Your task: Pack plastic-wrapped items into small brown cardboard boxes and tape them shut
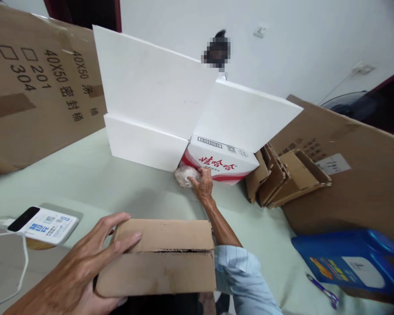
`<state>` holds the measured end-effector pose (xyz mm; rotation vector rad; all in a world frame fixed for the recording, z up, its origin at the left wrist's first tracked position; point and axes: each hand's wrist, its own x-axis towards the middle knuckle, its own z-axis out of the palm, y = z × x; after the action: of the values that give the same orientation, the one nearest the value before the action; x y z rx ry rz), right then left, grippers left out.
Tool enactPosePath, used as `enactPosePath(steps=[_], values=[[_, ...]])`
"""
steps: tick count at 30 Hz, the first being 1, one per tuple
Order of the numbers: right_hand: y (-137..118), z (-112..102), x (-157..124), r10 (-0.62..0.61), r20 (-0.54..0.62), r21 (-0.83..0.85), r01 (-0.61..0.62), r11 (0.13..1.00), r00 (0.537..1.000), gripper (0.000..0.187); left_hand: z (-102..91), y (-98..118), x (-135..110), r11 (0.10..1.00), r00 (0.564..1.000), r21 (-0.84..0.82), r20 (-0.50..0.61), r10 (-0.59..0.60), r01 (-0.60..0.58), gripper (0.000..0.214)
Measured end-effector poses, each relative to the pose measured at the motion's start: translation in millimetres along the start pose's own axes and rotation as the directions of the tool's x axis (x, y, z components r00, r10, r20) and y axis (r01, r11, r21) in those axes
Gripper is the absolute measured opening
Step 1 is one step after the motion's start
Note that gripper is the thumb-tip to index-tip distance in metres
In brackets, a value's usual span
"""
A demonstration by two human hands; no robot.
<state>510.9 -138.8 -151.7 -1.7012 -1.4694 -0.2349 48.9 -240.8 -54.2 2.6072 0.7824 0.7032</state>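
Observation:
A small brown cardboard box (pixel 160 273) with a seam across its top is at the lower middle, close to me. Its left end is gripped by my left hand (pixel 98 258), thumb on top and the other fingers around the side. My right hand (pixel 204 186) stretches past the box, its fingers closed on a crumpled clear plastic bundle (pixel 185 176). That bundle lies on the table against a white carton (pixel 221 157) with red print. What is inside the plastic cannot be made out.
White panels (pixel 151 78) stand behind the carton. A large carton (pixel 42 87) stands left, another (pixel 354 183) right, beside folded cardboard pieces (pixel 292 179). On the pale green table (pixel 134 188) lie a phone-like device (pixel 42 225) with a cable, a blue jug (pixel 348 262) and a purple-handled tool (pixel 321 289).

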Motion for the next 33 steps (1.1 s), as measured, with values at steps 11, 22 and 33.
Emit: enactPosePath(steps=[11, 22, 33], values=[[0.0, 7.5, -6.9, -0.155, -0.04, -0.111, 0.15, 0.982, 0.987, 0.018, 0.2, 3.6, -1.3, 1.0, 1.0, 0.019, -0.004, -0.023, 0.024, 0.096], [4.1, 5.9, -5.9, -0.142, 0.06, -0.146, 0.15, 0.978, 0.988, 0.029, 0.2, 4.5, -1.2, 0.999, 0.999, -0.006, -0.004, -0.05, 0.05, 0.093], [4.1, 6.7, -12.6, -0.08, 0.145, -0.23, 0.112, 0.967, 0.986, 0.038, -2.8, 7.0, 2.6, 0.999, 0.999, -0.014, -0.012, -0.03, 0.03, 0.087]])
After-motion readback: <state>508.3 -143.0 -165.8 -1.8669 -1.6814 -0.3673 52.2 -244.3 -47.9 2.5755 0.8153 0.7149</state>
